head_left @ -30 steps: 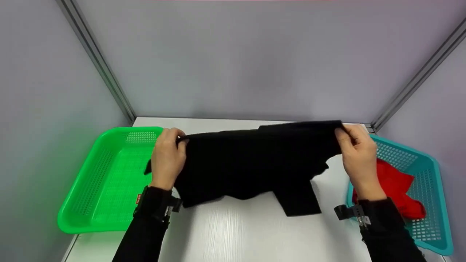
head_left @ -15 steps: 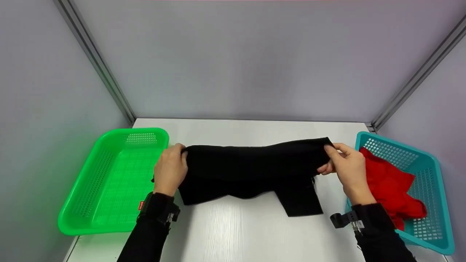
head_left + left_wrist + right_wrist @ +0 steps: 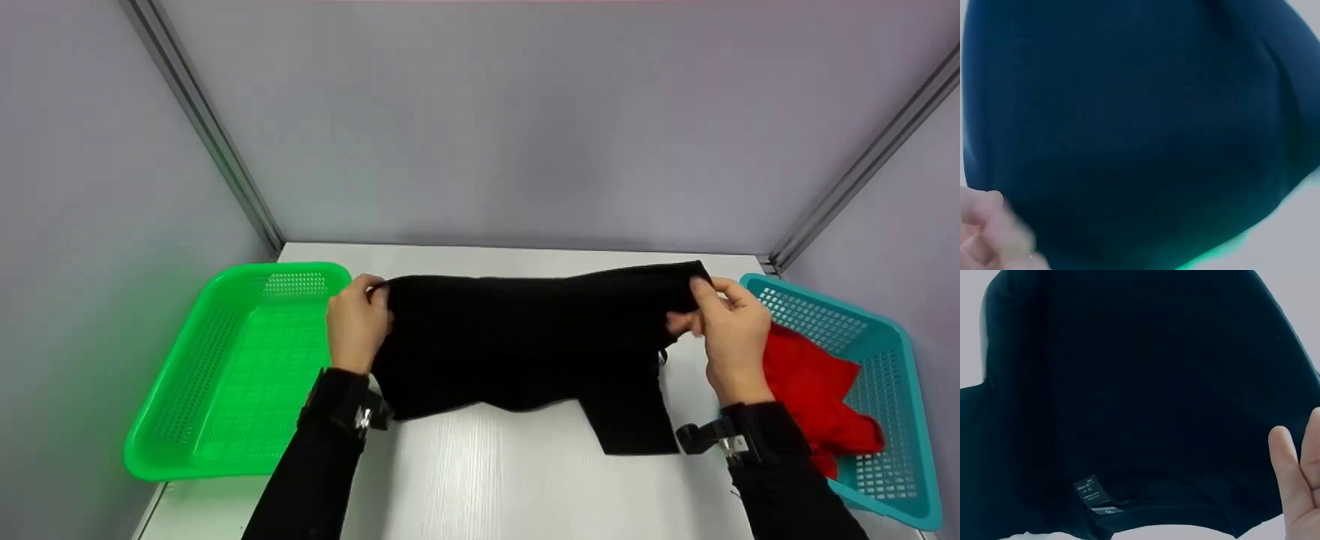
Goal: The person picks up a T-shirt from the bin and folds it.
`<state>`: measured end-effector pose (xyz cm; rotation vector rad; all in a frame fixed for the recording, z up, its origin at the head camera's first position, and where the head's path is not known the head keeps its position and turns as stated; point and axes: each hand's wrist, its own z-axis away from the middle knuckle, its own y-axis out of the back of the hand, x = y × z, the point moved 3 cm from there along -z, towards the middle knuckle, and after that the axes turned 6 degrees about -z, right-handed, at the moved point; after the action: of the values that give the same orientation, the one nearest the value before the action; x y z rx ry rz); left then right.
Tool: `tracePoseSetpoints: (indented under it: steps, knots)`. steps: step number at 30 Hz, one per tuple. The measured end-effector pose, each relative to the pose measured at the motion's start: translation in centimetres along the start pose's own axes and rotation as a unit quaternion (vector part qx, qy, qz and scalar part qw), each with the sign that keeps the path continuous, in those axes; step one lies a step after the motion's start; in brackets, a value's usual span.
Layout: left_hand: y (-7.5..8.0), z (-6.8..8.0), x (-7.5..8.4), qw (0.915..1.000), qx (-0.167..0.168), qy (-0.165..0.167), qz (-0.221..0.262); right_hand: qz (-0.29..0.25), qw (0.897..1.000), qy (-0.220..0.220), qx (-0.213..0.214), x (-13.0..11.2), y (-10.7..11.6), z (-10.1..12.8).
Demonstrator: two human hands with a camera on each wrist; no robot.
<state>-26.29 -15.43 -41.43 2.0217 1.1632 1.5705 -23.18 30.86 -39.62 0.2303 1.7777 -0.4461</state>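
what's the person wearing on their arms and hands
Both hands, left hand and right hand, are bare, no gloves. Long black sleeves cover both arms to the wrist. Each wrist carries a black strap with a small dark camera mount and metal fittings.

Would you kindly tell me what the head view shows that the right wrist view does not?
Only the head view shows the left hand and right hand gripping the top edge at opposite ends, the green basket, the teal basket with a red cloth, and the white table. Only the right wrist view shows a small label sewn inside the garment. Both show the black garment and the right hand's fingers.
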Motion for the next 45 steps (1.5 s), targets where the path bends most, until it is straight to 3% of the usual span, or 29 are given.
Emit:
tracePoseSetpoints:
  steps: [2,4,7,12,15,18,22,25,28,31,34,37,40,42,45]
  knots:
    - [-0.8,-0.6,-0.1,0.9941,-0.070,0.032,0.076,0.030,0.998,-0.021,-0.050,0.3,-0.3,-0.6]
    - [-1.6,-0.6,-0.2,0.9811,-0.145,0.039,0.123,0.072,0.991,-0.037,-0.111,0.8,-0.4,-0.8]
    - [-3.0,0.2,-0.7,0.9706,-0.221,-0.002,0.096,0.143,0.968,-0.041,-0.202,2.0,-0.4,-0.5]
    - [-5.2,3.0,-2.5,0.9691,-0.234,-0.073,-0.025,0.265,0.930,-0.035,-0.251,5.1,0.5,1.0]
    - [-6.2,5.2,-3.6,0.9607,-0.252,-0.098,-0.064,0.323,0.902,-0.040,-0.284,7.6,1.2,2.4]
    - [-7.2,7.5,-4.7,0.9444,-0.286,-0.132,-0.092,0.379,0.865,-0.020,-0.328,10.2,1.8,4.1]
    - [-8.1,10.2,-6.1,0.9138,-0.335,-0.183,-0.138,0.434,0.809,0.002,-0.397,13.6,2.9,6.3]
    - [-8.3,11.5,-7.0,0.9043,-0.335,-0.196,-0.178,0.466,0.773,0.005,-0.431,15.5,4.0,7.6]
    - [-8.5,12.1,-7.9,0.9066,-0.306,-0.183,-0.225,0.511,0.746,0.026,-0.426,16.5,4.9,8.4]
    - [-8.9,12.2,-8.6,0.9084,-0.256,-0.187,-0.272,0.571,0.721,0.081,-0.383,16.6,4.9,8.7]
    - [-9.4,12.2,-9.2,0.8993,-0.208,-0.218,-0.317,0.622,0.694,0.148,-0.331,16.3,4.1,8.8]
    - [-9.9,12.3,-9.6,0.8879,-0.176,-0.245,-0.347,0.656,0.670,0.172,-0.302,16.4,3.2,9.1]
    - [-9.9,12.4,-10.0,0.8836,-0.162,-0.247,-0.363,0.656,0.670,0.169,-0.303,16.8,2.6,9.3]
    - [-9.8,12.3,-10.1,0.8830,-0.152,-0.241,-0.373,0.640,0.682,0.177,-0.306,16.9,2.1,9.4]
    - [-9.5,12.0,-10.1,0.8849,-0.131,-0.240,-0.377,0.586,0.711,0.213,-0.326,17.0,1.3,9.5]
